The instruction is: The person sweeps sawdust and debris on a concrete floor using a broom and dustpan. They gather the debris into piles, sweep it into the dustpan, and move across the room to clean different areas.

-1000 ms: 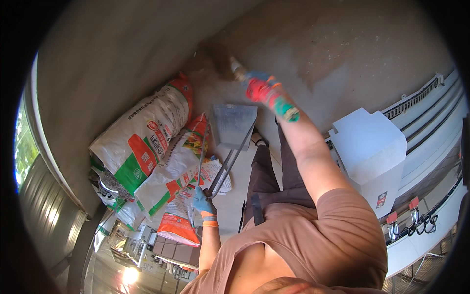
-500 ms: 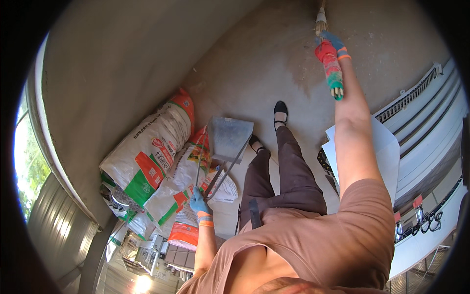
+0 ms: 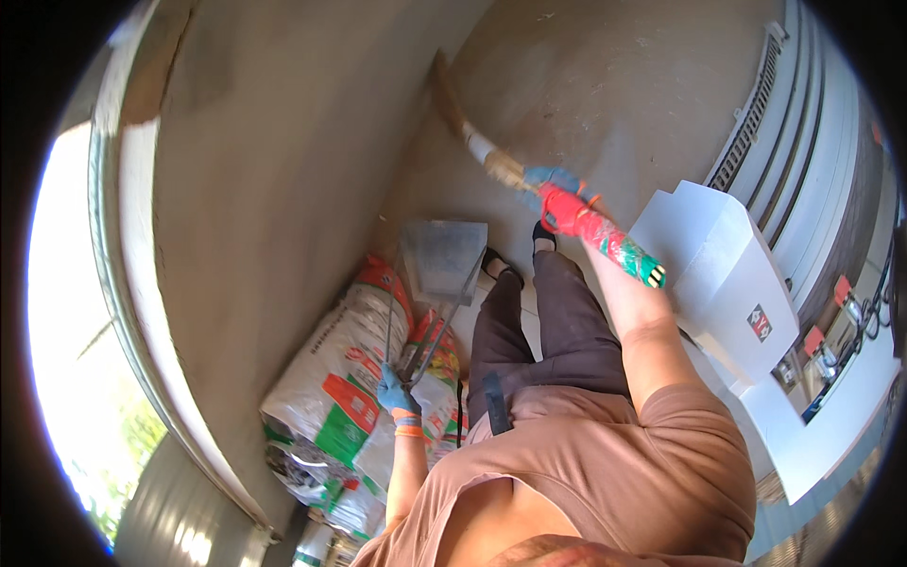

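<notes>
My right hand [image 3: 557, 183], in a blue glove with an orange cuff, grips a broom [image 3: 605, 236] by its bundled handle wrapped in red and green. Its brush end slants away to the far left and meets the foot of the wall. In my gloved left hand [image 3: 396, 389] is the metal rod handle of a dustpan [image 3: 444, 260]. The grey pan of the dustpan hangs or rests just left of my feet; whether it touches the floor I cannot tell.
Printed sacks [image 3: 350, 354] lean along the wall [image 3: 274, 189] at my left, close to the dustpan. On my right stand a white box-like panel [image 3: 723, 274] and long pale ribbed panels [image 3: 812, 123]. Bare concrete floor [image 3: 642, 104] stretches ahead, and a bright window [image 3: 76, 312] is at far left.
My right arm has swung leftward and nearer, carrying the broom from the far right so its brush end lies by the wall. My left hand keeps the dustpan. The view has turned.
</notes>
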Demonstrator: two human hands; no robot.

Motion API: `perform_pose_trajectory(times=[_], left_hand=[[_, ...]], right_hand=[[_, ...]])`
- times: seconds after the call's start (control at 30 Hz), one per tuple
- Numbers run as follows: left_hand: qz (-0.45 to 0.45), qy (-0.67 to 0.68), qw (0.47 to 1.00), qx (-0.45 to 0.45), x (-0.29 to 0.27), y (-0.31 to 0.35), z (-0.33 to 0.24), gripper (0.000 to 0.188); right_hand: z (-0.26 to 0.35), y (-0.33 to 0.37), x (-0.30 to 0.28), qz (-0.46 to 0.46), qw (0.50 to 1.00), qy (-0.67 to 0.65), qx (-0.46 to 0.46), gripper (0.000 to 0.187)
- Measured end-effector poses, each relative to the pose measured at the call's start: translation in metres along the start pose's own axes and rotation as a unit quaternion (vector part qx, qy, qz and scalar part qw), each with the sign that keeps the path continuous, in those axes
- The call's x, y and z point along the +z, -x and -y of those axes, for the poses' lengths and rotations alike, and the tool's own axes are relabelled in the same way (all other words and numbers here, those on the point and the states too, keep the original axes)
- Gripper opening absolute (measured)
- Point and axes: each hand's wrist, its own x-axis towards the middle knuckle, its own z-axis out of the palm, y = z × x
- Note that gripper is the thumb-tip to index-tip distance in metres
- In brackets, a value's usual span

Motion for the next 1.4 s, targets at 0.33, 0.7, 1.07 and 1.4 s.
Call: perform_pose_trajectory(times=[0.33, 0.7, 1.07, 1.4], left_hand=[[0.05, -0.117, 0.99, 0.058, 0.089, -0.014, -0.096, 0.033], [0.083, -0.221, 0.969, 0.079, 0.169, -0.008, -0.149, 0.034], [0.143, -0.183, 0.969, 0.082, 0.25, -0.021, -0.221, 0.03], [0.286, -0.184, 0.929, 0.147, 0.335, -0.032, -0.274, 0.028]], right_hand=[[-0.012, -0.142, -0.03, -0.067, 0.991, -0.098, 0.068, 0.024], [0.134, -0.287, -0.216, -0.091, 0.92, -0.373, -0.077, 0.022], [0.137, -0.175, -0.164, -0.088, 0.954, -0.279, -0.069, 0.028], [0.018, -0.007, -0.008, -0.34, 0.826, -0.441, -0.084, 0.038]])
